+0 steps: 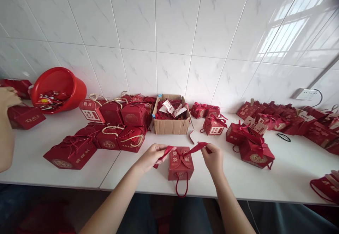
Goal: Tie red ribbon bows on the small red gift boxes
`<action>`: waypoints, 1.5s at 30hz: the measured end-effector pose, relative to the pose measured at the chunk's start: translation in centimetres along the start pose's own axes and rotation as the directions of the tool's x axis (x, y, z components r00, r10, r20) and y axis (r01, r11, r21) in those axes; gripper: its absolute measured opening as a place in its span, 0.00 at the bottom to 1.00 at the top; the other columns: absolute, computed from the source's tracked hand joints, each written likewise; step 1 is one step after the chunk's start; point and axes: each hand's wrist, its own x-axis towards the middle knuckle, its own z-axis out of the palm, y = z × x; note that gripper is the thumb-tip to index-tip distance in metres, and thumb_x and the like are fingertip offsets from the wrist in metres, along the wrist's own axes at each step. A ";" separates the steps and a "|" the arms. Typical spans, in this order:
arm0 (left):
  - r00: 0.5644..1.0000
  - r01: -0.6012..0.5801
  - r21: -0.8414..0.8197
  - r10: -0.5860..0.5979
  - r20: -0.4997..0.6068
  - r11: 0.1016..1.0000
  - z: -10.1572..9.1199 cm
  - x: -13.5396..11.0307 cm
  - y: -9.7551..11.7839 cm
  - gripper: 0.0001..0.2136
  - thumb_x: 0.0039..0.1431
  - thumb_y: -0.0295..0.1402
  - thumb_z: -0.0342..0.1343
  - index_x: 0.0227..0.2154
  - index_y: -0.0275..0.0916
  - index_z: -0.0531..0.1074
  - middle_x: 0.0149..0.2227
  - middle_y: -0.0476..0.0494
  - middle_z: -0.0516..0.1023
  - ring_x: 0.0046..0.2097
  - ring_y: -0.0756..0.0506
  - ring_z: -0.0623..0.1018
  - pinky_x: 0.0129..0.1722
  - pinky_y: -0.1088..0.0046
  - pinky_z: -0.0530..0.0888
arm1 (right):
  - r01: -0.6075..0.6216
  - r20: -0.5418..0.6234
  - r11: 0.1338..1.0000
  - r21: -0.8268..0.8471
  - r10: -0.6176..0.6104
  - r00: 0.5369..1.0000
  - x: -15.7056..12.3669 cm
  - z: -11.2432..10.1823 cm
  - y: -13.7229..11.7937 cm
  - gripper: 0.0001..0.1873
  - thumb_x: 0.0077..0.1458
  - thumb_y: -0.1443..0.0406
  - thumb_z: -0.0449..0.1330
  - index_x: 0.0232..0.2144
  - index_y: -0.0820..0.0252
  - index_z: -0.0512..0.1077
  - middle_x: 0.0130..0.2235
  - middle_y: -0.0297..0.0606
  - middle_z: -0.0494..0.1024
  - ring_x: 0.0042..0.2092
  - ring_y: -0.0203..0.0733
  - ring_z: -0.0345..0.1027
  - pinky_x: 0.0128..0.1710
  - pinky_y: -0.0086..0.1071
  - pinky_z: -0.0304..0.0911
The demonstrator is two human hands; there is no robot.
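Observation:
A small red gift box [181, 174] with gold lettering stands on the white table in front of me. A red satin ribbon [194, 149] crosses its top, and a dark red cord handle [182, 195] hangs down its near side toward the table edge. Pinched in my left hand [156, 154] is the ribbon's left end, pulled out to the side. My right hand [213, 158] grips the other end, up and right of the box. Both hands are closed, and the ribbon stretches between each of them and the middle of the lid.
Behind the box stands a cardboard carton [171, 126] full of red ribbons and tags. Stacked gift boxes [108, 142] lie at left, ribboned boxes [255, 153] at right. A tipped red bucket [79, 89] holds small packets. Another person's arm [6, 131] reaches in at far left.

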 end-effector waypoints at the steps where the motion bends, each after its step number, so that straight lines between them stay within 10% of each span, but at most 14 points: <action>1: 0.997 -0.028 0.003 0.028 -0.068 1.000 0.9 0.2 -0.2 0.16 0.54 0.40 0.54 0.39 0.36 0.77 0.17 0.55 0.61 0.19 0.55 0.55 0.19 0.78 0.53 | -0.021 0.036 0.997 0.068 0.019 0.999 0.0 0.5 -0.6 0.20 0.52 0.52 0.55 0.22 0.61 0.73 0.19 0.35 0.64 0.24 0.37 0.54 0.25 0.31 0.52; 5: 0.932 -0.221 0.254 0.280 -0.229 0.942 3.8 0.7 -1.1 0.14 0.55 0.37 0.53 0.40 0.37 0.77 0.28 0.47 0.71 0.29 0.50 0.68 0.29 0.75 0.67 | -0.111 0.341 0.951 0.288 0.006 0.940 -0.6 1.8 -2.9 0.19 0.44 0.51 0.62 0.22 0.63 0.76 0.21 0.36 0.71 0.26 0.39 0.62 0.25 0.30 0.59; 11: 0.850 -0.384 0.476 0.504 -0.151 0.791 4.5 0.3 -2.1 0.11 0.59 0.31 0.49 0.39 0.40 0.76 0.38 0.42 0.70 0.41 0.46 0.73 0.42 0.71 0.72 | -0.224 0.582 0.886 0.406 -0.062 0.811 -0.9 1.9 -4.3 0.16 0.43 0.57 0.64 0.32 0.63 0.79 0.26 0.35 0.75 0.31 0.41 0.68 0.31 0.31 0.65; 22: 0.887 -0.460 0.529 0.398 0.234 0.713 2.2 0.4 -0.5 0.14 0.58 0.26 0.45 0.41 0.43 0.73 0.44 0.41 0.69 0.45 0.45 0.71 0.46 0.68 0.71 | -0.205 0.713 0.939 0.278 -0.058 0.698 0.5 1.7 -3.0 0.05 0.39 0.67 0.58 0.18 0.63 0.73 0.19 0.29 0.66 0.22 0.29 0.51 0.20 0.25 0.47; 33: 0.888 -0.407 0.568 0.456 0.063 0.715 2.0 0.9 -1.4 0.06 0.59 0.30 0.48 0.31 0.39 0.69 0.42 0.43 0.67 0.34 0.50 0.70 0.36 0.72 0.70 | -0.148 0.646 0.958 0.245 -0.047 0.762 -0.5 1.4 -2.9 0.10 0.46 0.64 0.57 0.20 0.63 0.75 0.17 0.29 0.62 0.21 0.29 0.47 0.19 0.26 0.43; 45: 0.914 -0.259 0.670 0.400 -0.062 0.696 -1.9 -0.1 -2.8 0.08 0.60 0.36 0.48 0.31 0.41 0.71 0.46 0.41 0.67 0.45 0.43 0.72 0.41 0.69 0.73 | -0.282 0.546 0.920 0.273 0.093 0.833 -0.9 -0.6 0.0 0.16 0.48 0.55 0.60 0.20 0.61 0.67 0.18 0.28 0.58 0.22 0.31 0.46 0.23 0.28 0.43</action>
